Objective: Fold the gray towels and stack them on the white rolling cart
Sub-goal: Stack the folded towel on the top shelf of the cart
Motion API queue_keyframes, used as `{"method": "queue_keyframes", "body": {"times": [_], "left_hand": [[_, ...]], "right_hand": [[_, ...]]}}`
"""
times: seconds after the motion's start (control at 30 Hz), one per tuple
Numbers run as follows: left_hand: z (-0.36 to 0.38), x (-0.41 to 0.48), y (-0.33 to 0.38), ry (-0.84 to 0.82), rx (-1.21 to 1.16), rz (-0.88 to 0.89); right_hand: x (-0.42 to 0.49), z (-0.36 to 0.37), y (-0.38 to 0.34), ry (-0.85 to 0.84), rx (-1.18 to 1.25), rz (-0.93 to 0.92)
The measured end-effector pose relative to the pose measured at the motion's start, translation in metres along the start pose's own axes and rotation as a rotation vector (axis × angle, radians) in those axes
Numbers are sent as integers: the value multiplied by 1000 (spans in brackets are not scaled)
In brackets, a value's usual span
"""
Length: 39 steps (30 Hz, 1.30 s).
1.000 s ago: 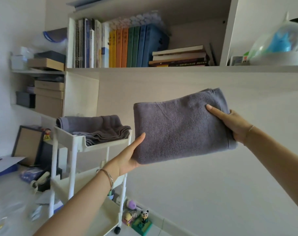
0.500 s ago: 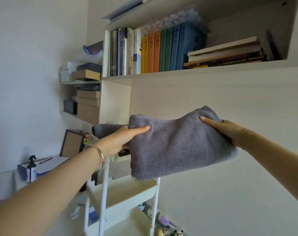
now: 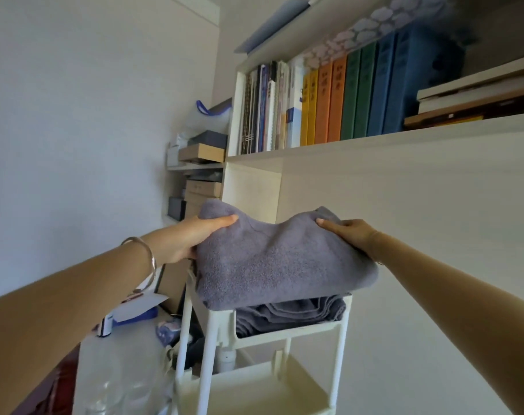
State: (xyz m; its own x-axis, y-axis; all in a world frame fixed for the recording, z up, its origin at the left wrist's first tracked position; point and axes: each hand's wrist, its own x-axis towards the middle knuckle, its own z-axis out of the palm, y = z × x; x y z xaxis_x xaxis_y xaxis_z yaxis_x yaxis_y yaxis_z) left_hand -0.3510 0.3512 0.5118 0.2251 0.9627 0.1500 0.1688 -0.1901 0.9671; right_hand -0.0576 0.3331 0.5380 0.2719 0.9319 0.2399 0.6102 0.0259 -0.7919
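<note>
Left grip (image 3: 194, 238) and right grip (image 3: 349, 235) clamp the folded gray towel (image 3: 278, 265) by its ends. I see it spanning left-right over the white rolling cart (image 3: 287, 333).

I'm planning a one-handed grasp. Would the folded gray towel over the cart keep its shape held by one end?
Probably not: the folded towel dips in the middle between the left hand and right hand, so it looks floppy. It seems light, since grips at its ends hold it. Its fuzzy pile likely resists sliding on the stacked towels beneath.
</note>
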Motion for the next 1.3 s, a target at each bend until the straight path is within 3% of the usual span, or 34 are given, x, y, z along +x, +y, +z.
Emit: {"method": "queue_keyframes", "body": {"times": [0.1,0.2,0.33,0.4,0.43,0.5,0.57,0.6,0.7,0.93,1.1,1.23,1.3], "left_hand": [[7,10,-12,27,22,-53],[11,18,-23,166,175,-16],[2,23,-22,332,654,22],[5,15,-11,461,946,270],[10,8,-2,426,1010,457],[21,-5,11,67,1003,604],[37,-11,10,-307,1003,392],[43,-11,6,-381,1013,254],[51,0,-8,-372,1007,-10],[54,1,-8,-294,1015,-98],[61,-17,-5,-259,1136,193],[69,-31,-4,-38,1290,491],[79,-37,-6,66,1248,684]], "right_hand": [[24,14,12,-30,-135,6],[36,27,34,-16,-224,-6],[42,31,44,21,-282,-60],[37,27,40,93,-329,-163],[31,25,38,151,-317,-253],[12,22,32,191,-254,-448],[-5,24,30,15,-284,-470],[-11,27,32,-104,-297,-414],[-10,35,40,-224,-300,-244],[-10,48,31,-197,-504,-155],[-42,39,26,-146,-553,-184],[-78,10,32,-79,-629,-291],[-101,-10,37,29,-665,-346]]}}
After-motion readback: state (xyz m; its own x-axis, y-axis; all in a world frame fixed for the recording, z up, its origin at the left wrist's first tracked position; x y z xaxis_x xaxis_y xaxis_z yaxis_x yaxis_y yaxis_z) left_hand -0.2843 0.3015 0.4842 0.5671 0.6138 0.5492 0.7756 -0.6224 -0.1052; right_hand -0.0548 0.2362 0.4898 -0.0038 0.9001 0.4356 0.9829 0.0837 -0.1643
